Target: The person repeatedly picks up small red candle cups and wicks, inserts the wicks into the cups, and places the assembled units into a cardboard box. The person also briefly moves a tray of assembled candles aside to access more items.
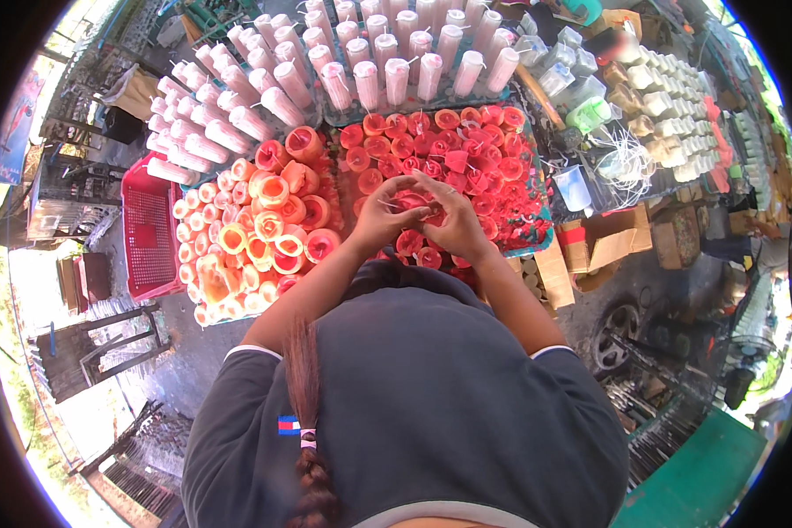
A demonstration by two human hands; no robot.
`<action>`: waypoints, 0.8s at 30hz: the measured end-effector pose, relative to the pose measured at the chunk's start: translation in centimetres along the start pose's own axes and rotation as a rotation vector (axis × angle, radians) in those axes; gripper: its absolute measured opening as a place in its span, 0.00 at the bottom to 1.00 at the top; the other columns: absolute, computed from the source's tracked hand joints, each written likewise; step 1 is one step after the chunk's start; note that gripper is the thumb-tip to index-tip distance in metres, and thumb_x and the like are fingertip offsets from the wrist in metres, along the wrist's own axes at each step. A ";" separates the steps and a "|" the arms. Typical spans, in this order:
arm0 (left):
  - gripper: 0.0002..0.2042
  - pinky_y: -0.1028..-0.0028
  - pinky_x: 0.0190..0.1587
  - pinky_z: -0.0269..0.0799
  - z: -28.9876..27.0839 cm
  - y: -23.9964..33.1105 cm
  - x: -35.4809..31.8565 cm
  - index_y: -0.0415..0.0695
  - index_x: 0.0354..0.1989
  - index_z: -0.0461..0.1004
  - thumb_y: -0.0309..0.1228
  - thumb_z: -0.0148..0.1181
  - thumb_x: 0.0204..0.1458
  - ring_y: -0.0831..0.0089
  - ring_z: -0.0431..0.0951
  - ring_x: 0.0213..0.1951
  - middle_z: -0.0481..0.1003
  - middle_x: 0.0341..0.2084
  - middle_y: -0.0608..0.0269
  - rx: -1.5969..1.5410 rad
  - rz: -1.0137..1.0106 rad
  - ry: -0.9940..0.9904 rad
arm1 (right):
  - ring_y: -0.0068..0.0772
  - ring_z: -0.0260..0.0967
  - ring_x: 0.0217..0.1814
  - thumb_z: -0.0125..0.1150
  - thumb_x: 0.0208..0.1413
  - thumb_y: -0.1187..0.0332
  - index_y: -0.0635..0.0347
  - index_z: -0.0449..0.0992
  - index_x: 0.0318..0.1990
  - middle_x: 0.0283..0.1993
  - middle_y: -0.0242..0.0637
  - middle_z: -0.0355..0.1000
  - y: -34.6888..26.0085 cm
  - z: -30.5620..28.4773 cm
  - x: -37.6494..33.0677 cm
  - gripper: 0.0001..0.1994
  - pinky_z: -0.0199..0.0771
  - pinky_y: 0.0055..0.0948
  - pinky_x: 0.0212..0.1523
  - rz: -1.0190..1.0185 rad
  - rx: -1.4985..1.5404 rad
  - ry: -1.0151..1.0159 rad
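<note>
On the far left is a red basket (154, 231) with lots of little holes. Next to it sits a big bunch of orange cups (234, 238). Many look hollow, so I think these are less done. Behind them, tall pink candles (335, 85) stand in rows with white strings on top. They look all done.

In the middle are the two hands, over the red cups (358, 159). The left hand (387, 215) has bent fingers, and the right hand (458, 225) is bent too. Together they make a ring, with the tips close to each other. Something red shows inside the ring, but I can't tell if the grip of either hand has hold of it, or how far open each one is. The red cups lie under and around the hands. Many have a white string poking up, so they seem partly or fully done. How many are left, I can't tell, because the hands hide some.

More to the right are clear plastic cups (555, 77), a brown box (603, 239), a messy heap of white string (626, 158) and rows of pale blocks (678, 99). The red cups are packed tight, so neighbours could get bumped.
</note>
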State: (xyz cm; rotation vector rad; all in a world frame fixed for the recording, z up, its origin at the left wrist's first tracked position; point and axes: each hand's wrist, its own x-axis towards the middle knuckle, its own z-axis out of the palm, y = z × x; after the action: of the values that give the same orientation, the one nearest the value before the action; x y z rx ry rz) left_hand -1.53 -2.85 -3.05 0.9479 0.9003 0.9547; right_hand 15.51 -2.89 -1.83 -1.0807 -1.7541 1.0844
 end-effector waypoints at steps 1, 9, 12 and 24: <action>0.20 0.77 0.42 0.75 -0.8 -0.1 0.1 0.38 0.50 0.65 0.23 0.62 0.49 0.75 0.75 0.40 0.70 0.45 0.58 0.036 -0.009 0.081 | 0.35 0.65 0.55 0.67 0.44 0.72 0.55 0.66 0.58 0.56 0.41 0.66 -0.3 0.0 0.5 0.30 0.68 0.29 0.51 -0.014 0.030 -0.080; 0.18 0.71 0.39 0.69 -8.4 5.1 -6.0 0.40 0.37 0.71 0.34 0.70 0.41 0.68 0.73 0.37 0.71 0.33 0.59 0.833 0.321 0.730 | 0.51 0.61 0.57 0.63 0.38 0.71 0.64 0.67 0.51 0.52 0.50 0.66 15.1 -13.0 1.2 0.27 0.60 0.40 0.59 0.414 -0.836 0.299; 0.18 0.69 0.41 0.68 -11.5 6.7 -9.6 0.40 0.35 0.71 0.35 0.69 0.40 0.65 0.72 0.37 0.71 0.32 0.58 1.054 0.297 0.884 | 0.52 0.60 0.58 0.67 0.36 0.67 0.59 0.66 0.53 0.55 0.52 0.63 18.1 -13.8 0.6 0.31 0.60 0.42 0.59 0.301 -0.760 0.132; 0.10 0.68 0.45 0.68 -15.6 6.8 -12.6 0.42 0.38 0.74 0.31 0.60 0.49 0.61 0.73 0.43 0.74 0.38 0.60 1.179 0.167 0.998 | 0.53 0.69 0.47 0.64 0.40 0.70 0.54 0.68 0.48 0.44 0.49 0.71 16.2 -11.9 1.0 0.23 0.69 0.43 0.47 0.355 -0.874 0.122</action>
State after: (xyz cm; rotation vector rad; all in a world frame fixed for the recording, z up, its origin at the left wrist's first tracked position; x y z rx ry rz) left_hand -21.46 -8.90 0.74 1.5425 2.4103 1.0125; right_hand 30.11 5.49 -12.86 -1.9904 -2.0195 0.3809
